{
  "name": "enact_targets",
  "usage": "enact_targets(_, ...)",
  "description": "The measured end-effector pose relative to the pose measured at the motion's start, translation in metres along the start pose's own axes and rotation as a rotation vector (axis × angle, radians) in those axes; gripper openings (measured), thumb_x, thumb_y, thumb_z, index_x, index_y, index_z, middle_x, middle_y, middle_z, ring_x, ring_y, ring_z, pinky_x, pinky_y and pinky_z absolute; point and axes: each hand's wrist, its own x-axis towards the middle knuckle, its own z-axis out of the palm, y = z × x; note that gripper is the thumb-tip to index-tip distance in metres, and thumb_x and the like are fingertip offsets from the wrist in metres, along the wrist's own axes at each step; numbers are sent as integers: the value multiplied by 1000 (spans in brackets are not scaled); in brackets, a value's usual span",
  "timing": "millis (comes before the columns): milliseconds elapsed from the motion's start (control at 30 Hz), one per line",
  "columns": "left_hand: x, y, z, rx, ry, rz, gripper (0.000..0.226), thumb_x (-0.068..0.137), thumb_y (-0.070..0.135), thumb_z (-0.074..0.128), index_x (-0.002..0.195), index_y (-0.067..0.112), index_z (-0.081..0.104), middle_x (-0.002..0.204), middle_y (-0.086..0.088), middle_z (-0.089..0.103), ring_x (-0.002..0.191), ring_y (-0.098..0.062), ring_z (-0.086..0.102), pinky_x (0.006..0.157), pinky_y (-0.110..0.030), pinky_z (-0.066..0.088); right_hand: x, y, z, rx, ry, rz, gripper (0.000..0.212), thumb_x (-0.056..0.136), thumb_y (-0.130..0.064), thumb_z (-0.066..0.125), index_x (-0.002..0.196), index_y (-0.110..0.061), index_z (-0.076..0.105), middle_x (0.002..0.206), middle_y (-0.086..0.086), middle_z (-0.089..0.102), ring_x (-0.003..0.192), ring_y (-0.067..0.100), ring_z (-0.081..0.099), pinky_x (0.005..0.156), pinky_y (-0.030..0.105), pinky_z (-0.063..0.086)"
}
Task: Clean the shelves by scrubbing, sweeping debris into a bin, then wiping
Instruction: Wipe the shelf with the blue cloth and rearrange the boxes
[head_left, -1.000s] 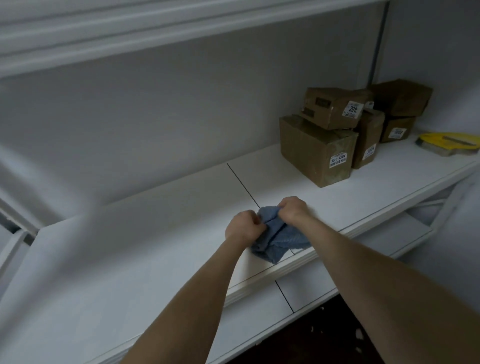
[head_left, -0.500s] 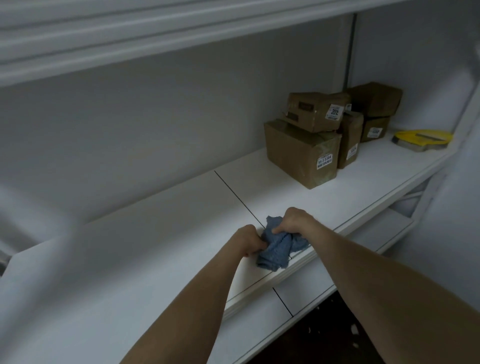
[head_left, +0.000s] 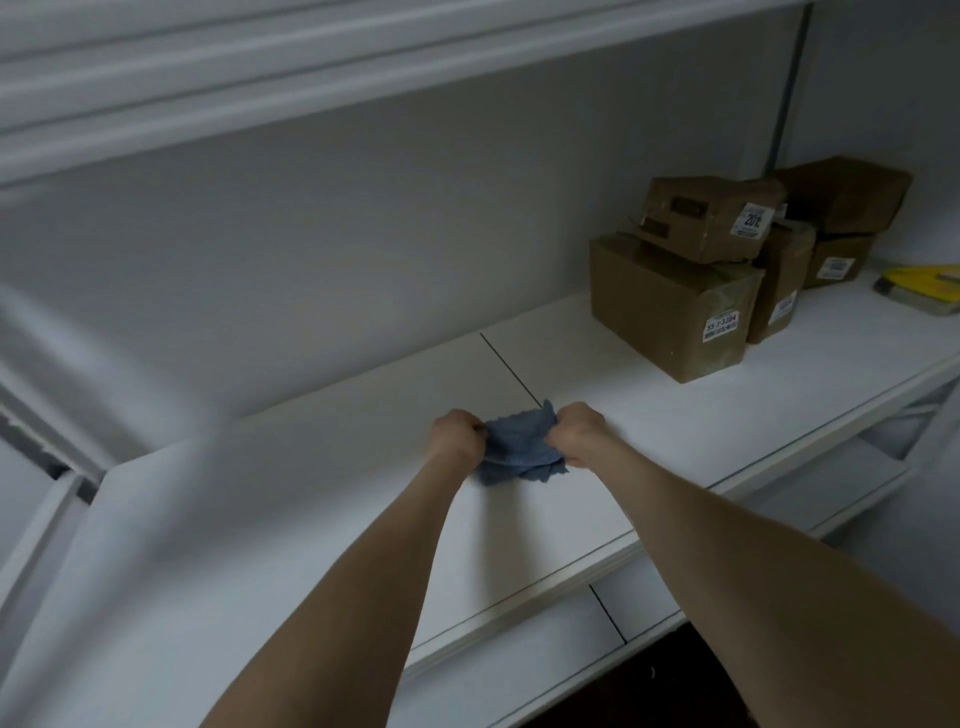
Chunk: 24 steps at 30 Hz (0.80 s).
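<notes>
Cloth (head_left: 519, 449) bunched between left hand (head_left: 454, 435) and right hand (head_left: 576, 432), both hands gripping it over shelf (head_left: 311, 493).

Stacked cardboard boxes (head_left: 670, 306) sit near a yellow object (head_left: 922, 280).

- The left hand (head_left: 454, 436) is bare; only its back and knuckles show, and the fingertips are hidden from the camera.
- The right hand (head_left: 579, 434) is also bare and seen from the back.
- The left forearm (head_left: 363, 597) is uncovered from the wrist to the bottom edge of the view.
- The right forearm (head_left: 753, 571) is uncovered too and looks broader nearer the camera.
</notes>
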Motion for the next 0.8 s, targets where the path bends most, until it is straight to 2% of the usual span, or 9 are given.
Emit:
enact_targets(200, -7, 5, -5, -130, 136, 105, 25, 94, 14, 46, 103, 7, 68, 109, -14, 67, 101, -31, 61, 82, -32, 48, 4, 1, -6, -95, 56, -82, 32, 95, -12, 47, 126, -6, 57, 122, 16, 60, 109, 33, 59, 88, 34, 48)
enact_targets(267, -10, 10, -6, -70, -30, 71, 27, 93, 18, 47, 102, 3, 67, 101, -15, 69, 91, -30, 64, 70, -28, 50, 5, 4, -7, -173, 7, -68, 32, 97, -14, 48, 126, -2, 56, 117, 17, 61, 108, 32, 58, 90, 34, 47)
enact_targets(367, -21, 11, -3, -83, -444, -8, 36, 94, 22, 44, 108, -3, 66, 100, -13, 70, 80, -21, 62, 59, -19, 46, 3, 11, -13, -362, -57, -59, 26, 91, -13, 58, 115, -1, 60, 103, 14, 62, 96, 27, 57, 83, 32, 46)
enact_targets(400, -19, 7, 0, -61, -426, -1, 36, 93, 24, 44, 104, -1, 68, 103, -11, 71, 84, -21, 63, 65, -20, 46, 2, 12, -17, -387, -14, -72, 22, 88, -14, 62, 108, -4, 62, 104, 13, 63, 95, 27, 60, 81, 32, 49)
enact_targets(467, -7, 0, 5, 86, -201, 38, 33, 88, 29, 49, 98, 7, 71, 103, -7, 71, 95, -24, 65, 77, -27, 51, 1, 12, -23, -431, 116, -114, 16, 88, -16, 59, 101, -9, 66, 106, 10, 65, 95, 28, 63, 80, 33, 52)
enact_targets(533, -1, 0, 9, 252, -39, 113, 28, 87, 25, 51, 105, 12, 68, 108, -8, 66, 102, -27, 62, 83, -32, 52, 1, 9, -24, -417, 154, -231, 20, 91, -18, 53, 103, -13, 69, 109, 7, 66, 96, 26, 62, 83, 33, 53)
enact_targets(667, 9, 3, 38, 429, -153, 248, 44, 83, 39, 55, 122, 18, 59, 122, -11, 54, 115, -29, 51, 95, -39, 47, -7, 9, -5, -466, -199, -410, 28, 80, -15, 67, 107, -18, 69, 107, 2, 67, 99, 22, 62, 86, 32, 51)
enact_targets(733, 18, 0, 57, 513, -213, 232, 53, 84, 48, 50, 127, 19, 54, 130, -12, 50, 123, -31, 42, 100, -40, 42, -6, 7, 6, -646, -251, -408, 27, 78, -17, 69, 105, -15, 67, 102, 7, 66, 96, 25, 63, 75, 29, 49)
enact_targets(800, 29, -4, 63, 499, -187, 210, 47, 87, 41, 51, 127, 16, 52, 133, -11, 46, 123, -31, 40, 100, -38, 41, 7, 3, 18, -727, -246, -391, 32, 83, -19, 65, 114, -13, 64, 108, 9, 64, 99, 25, 62, 80, 30, 51)
